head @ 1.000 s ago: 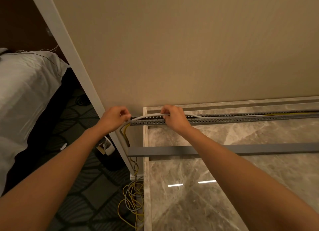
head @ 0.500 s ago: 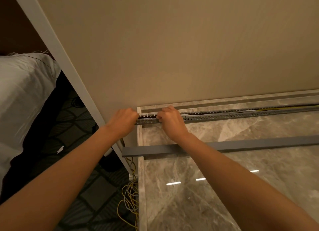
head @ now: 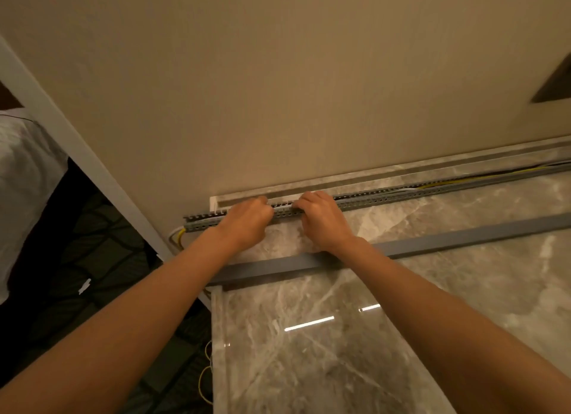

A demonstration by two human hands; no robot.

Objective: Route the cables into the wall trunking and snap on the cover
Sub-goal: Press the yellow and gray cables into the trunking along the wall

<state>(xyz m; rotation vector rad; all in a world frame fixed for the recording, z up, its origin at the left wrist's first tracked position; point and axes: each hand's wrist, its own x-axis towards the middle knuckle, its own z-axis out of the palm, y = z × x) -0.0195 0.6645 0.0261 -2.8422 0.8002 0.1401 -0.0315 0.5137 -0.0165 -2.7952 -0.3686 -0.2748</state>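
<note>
A grey slotted trunking (head: 386,197) lies along the back of the marble counter (head: 340,336), at the foot of the beige wall. White and yellow cables (head: 445,183) run inside it and hang out of its left end (head: 177,235). My left hand (head: 247,220) and my right hand (head: 321,217) sit side by side on the trunking near its left end, fingers curled over its top edge onto the cables. Whether the fingertips pinch a cable is hidden. The long grey cover (head: 448,242) lies loose on the counter, under my right wrist.
A white door frame (head: 77,157) slants down the left. Past it stand a bed with white sheets (head: 21,178) and a dark patterned floor. Coiled yellow cable (head: 205,379) hangs below the counter's left edge. A dark shape (head: 553,82) sits on the wall at right.
The white cable that my hands held raised above the trunking now lies down in it. My left hand moved right, onto the trunking, closer to my right hand. The camera turned left.
</note>
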